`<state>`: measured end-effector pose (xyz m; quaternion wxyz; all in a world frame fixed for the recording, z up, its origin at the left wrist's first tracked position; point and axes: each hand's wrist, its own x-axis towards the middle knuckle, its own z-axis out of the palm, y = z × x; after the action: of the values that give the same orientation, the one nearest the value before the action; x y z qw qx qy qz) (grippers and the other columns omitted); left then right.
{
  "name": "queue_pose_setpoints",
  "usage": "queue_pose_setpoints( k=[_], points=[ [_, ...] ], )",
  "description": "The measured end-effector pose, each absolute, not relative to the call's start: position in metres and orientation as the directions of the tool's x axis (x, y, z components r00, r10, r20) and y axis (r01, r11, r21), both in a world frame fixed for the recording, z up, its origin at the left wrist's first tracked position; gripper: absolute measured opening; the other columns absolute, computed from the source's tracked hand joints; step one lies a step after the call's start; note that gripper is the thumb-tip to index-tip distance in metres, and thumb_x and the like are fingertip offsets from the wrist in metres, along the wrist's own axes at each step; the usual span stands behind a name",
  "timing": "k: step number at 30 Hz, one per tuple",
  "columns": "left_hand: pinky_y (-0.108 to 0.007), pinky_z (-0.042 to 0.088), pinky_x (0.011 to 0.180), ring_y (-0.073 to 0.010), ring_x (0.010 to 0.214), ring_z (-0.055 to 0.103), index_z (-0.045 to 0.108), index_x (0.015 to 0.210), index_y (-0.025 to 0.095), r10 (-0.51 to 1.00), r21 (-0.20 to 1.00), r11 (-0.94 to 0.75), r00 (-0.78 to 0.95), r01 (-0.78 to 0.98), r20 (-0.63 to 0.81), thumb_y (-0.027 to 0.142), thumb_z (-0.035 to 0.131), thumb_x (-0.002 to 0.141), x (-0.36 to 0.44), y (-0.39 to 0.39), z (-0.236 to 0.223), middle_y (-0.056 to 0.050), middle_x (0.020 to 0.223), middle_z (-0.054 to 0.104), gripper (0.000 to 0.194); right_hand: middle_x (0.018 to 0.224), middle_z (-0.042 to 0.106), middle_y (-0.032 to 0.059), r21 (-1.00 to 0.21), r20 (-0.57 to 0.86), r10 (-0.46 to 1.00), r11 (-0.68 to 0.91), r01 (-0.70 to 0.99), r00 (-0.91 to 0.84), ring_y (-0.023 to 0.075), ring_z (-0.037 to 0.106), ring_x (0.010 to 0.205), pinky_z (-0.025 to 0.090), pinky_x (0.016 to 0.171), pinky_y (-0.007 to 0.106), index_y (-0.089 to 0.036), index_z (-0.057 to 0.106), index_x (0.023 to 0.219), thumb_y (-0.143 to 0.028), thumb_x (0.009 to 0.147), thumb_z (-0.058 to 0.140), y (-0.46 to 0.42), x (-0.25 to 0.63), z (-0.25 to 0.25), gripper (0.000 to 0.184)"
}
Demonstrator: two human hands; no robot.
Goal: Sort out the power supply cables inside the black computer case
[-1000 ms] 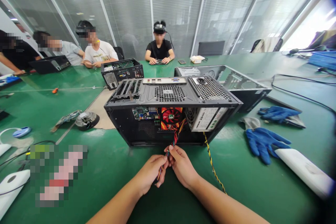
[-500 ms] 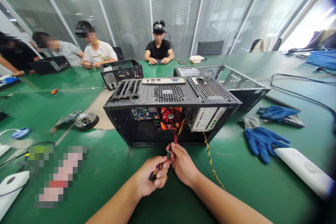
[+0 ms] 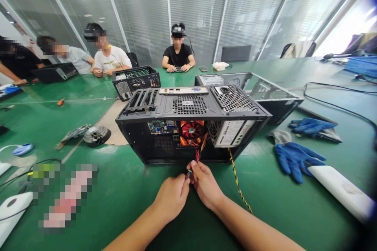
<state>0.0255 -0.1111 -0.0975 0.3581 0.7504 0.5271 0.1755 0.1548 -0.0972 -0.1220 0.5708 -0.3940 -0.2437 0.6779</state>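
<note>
An open black computer case (image 3: 191,106) lies on its side on the green table (image 3: 123,188), with a red fan (image 3: 192,130) and a power supply (image 3: 232,131) showing inside. A bundle of coloured wires (image 3: 198,153) runs out of the case toward me. My left hand (image 3: 172,198) is closed around the near end of that bundle, knuckles up. My right hand (image 3: 204,182) pinches the same wires just in front of the case opening. A yellow-and-black twisted cable (image 3: 237,180) trails out beside my right forearm.
Blue gloves (image 3: 294,159) and a white panel (image 3: 341,192) lie at right, beside a second open case (image 3: 256,90). A circuit board and round part (image 3: 96,134) lie at left, with white devices (image 3: 14,204) near the left edge. Several people sit across the table.
My left hand has turned over and closed tighter on the wire end, hiding the connector it showed before. My right hand stays pinched on the wires near the case.
</note>
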Motion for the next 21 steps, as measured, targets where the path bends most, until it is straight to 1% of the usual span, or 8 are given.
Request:
queue_pose_setpoints(
  k=[2, 4, 6, 8, 11, 15, 18, 21],
  points=[
    [-0.026, 0.032, 0.054, -0.0152, 0.053, 0.053, 0.047, 0.073, 0.021, 0.923, 0.677, -0.232, 0.378, 0.698, -0.073, 0.035, 0.034, 0.091, 0.0245, -0.1117, -0.0983, -0.002, 0.059, 0.056, 0.027, 0.045, 0.034, -0.0079, -0.787, -0.256, 0.966, -0.229, -0.573, -0.034, 0.0071, 0.032, 0.046, 0.027, 0.049, 0.023, -0.016, 0.063, 0.070, -0.052, 0.073, 0.069, -0.0972, 0.1545, -0.1224, 0.036],
    [-0.025, 0.032, 0.052, -0.0141, 0.049, 0.051, 0.047, 0.071, 0.021, 0.921, 0.746, -0.162, 0.371, 0.646, -0.121, 0.037, 0.032, 0.092, 0.0249, -0.1115, -0.0995, -0.001, 0.054, 0.054, 0.029, 0.046, 0.034, -0.0077, -0.781, -0.254, 0.966, -0.232, -0.580, -0.044, 0.0072, 0.032, 0.046, 0.027, 0.049, 0.023, -0.016, 0.063, 0.070, -0.051, 0.074, 0.069, -0.0974, 0.1545, -0.1231, 0.035],
    [-0.023, 0.032, 0.047, -0.0120, 0.041, 0.045, 0.044, 0.067, 0.021, 0.897, 0.858, -0.008, 0.383, 0.514, -0.221, 0.040, 0.030, 0.092, 0.0262, -0.1103, -0.1007, 0.002, 0.045, 0.048, 0.034, 0.047, 0.035, -0.0073, -0.765, -0.246, 0.967, -0.235, -0.599, -0.065, 0.0074, 0.033, 0.047, 0.028, 0.050, 0.024, -0.016, 0.064, 0.071, -0.050, 0.074, 0.069, -0.0978, 0.1549, -0.1232, 0.034],
    [-0.022, 0.030, 0.041, -0.0102, 0.035, 0.038, 0.041, 0.064, 0.021, 0.865, 0.920, 0.156, 0.400, 0.358, -0.303, 0.044, 0.031, 0.090, 0.0278, -0.1087, -0.1014, 0.004, 0.040, 0.043, 0.036, 0.049, 0.037, -0.0066, -0.743, -0.236, 0.967, -0.242, -0.624, -0.093, 0.0077, 0.034, 0.048, 0.029, 0.050, 0.024, -0.016, 0.065, 0.073, -0.049, 0.075, 0.069, -0.0982, 0.1559, -0.1226, 0.033],
    [-0.020, 0.025, 0.035, -0.0084, 0.030, 0.030, 0.042, 0.066, 0.021, 0.843, 0.937, 0.313, 0.408, 0.156, -0.350, 0.049, 0.038, 0.086, 0.0289, -0.1073, -0.1007, 0.007, 0.037, 0.040, 0.035, 0.052, 0.041, -0.0052, -0.714, -0.228, 0.964, -0.262, -0.649, -0.139, 0.0086, 0.037, 0.050, 0.032, 0.053, 0.025, -0.016, 0.068, 0.079, -0.046, 0.076, 0.069, -0.0985, 0.1578, -0.1213, 0.030],
    [-0.019, 0.022, 0.033, -0.0067, 0.028, 0.028, 0.043, 0.067, 0.020, 0.816, 0.901, 0.431, 0.446, -0.044, -0.369, 0.052, 0.047, 0.082, 0.0271, -0.1073, -0.0970, 0.008, 0.036, 0.038, 0.035, 0.057, 0.046, -0.0036, -0.705, -0.226, 0.959, -0.283, -0.650, -0.172, 0.0088, 0.039, 0.053, 0.032, 0.054, 0.024, -0.016, 0.069, 0.087, -0.042, 0.075, 0.070, -0.0984, 0.1595, -0.1201, 0.029],
    [-0.019, 0.021, 0.033, -0.0062, 0.027, 0.028, 0.041, 0.066, 0.020, 0.785, 0.873, 0.478, 0.493, -0.097, -0.376, 0.055, 0.050, 0.080, 0.0257, -0.1075, -0.0959, 0.009, 0.036, 0.037, 0.039, 0.057, 0.047, -0.0032, -0.720, -0.222, 0.960, -0.279, -0.636, -0.171, 0.0088, 0.039, 0.053, 0.031, 0.054, 0.024, -0.016, 0.070, 0.084, -0.043, 0.074, 0.071, -0.0985, 0.1592, -0.1189, 0.030],
    [-0.020, 0.022, 0.034, -0.0066, 0.028, 0.028, 0.042, 0.068, 0.021, 0.791, 0.888, 0.460, 0.466, -0.024, -0.397, 0.057, 0.048, 0.081, 0.0261, -0.1072, -0.0978, 0.009, 0.037, 0.037, 0.039, 0.053, 0.044, -0.0042, -0.751, -0.212, 0.964, -0.265, -0.605, -0.159, 0.0089, 0.037, 0.052, 0.031, 0.054, 0.025, -0.016, 0.069, 0.078, -0.047, 0.074, 0.071, -0.0988, 0.1580, -0.1183, 0.032]
  ],
)
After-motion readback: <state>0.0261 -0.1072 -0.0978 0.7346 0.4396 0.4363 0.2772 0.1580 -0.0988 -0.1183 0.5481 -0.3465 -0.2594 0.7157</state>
